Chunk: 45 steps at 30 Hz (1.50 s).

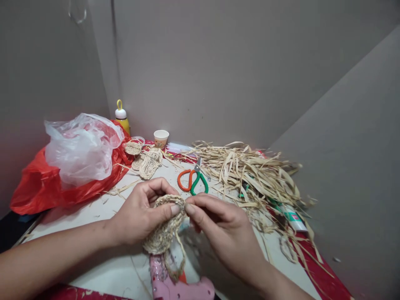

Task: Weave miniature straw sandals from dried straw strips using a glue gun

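My left hand is closed on a small oval piece of coiled, braided straw, its thumb pressed on the near face. At the piece's right edge, the thumb and forefinger of my right hand pinch together against the straw braid. A loose end of the braid hangs down in a loop from the piece. Below it lies a pink glue gun, partly covered by the straw. Scissors with one orange and one green handle rest just beyond my hands.
Dry straw strips are heaped at the back right, with a white-and-green tube beside them. Finished-looking straw pieces, a paper cup and a yellow bottle stand behind. Red and clear plastic bags fill the left.
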Available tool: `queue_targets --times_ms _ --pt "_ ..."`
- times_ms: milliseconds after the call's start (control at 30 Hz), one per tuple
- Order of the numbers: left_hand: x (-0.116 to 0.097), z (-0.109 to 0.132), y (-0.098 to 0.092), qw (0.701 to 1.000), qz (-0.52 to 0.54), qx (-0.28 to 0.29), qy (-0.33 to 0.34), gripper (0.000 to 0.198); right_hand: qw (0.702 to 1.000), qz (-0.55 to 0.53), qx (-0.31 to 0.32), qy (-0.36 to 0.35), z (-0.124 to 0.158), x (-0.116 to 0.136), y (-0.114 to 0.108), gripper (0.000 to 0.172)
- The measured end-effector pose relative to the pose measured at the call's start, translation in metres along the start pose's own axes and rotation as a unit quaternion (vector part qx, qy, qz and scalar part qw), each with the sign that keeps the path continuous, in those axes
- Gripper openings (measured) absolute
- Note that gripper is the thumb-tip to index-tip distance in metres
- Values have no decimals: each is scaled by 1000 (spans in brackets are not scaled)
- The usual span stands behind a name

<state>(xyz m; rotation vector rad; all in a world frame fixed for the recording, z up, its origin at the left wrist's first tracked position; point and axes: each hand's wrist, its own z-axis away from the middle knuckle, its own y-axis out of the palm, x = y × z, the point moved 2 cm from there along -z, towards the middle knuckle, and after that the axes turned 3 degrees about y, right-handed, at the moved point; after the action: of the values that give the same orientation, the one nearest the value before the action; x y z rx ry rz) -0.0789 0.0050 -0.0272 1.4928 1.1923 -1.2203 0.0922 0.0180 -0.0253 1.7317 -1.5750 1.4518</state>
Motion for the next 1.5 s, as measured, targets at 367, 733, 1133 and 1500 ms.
queue_targets --times_ms 367,733,1133,1500 --pt "6 -4 4 995 73 3 -74 22 987 -115 -28 106 -13 -6 -22 7" --pt "7 -7 4 997 33 42 -62 24 992 -66 -30 99 -8 -1 -8 10" --pt "2 -1 5 996 48 16 -77 23 988 -76 -58 123 -7 -4 -10 10" --pt "3 0 8 998 -12 -6 -58 21 972 -120 13 201 -9 -6 -12 11"
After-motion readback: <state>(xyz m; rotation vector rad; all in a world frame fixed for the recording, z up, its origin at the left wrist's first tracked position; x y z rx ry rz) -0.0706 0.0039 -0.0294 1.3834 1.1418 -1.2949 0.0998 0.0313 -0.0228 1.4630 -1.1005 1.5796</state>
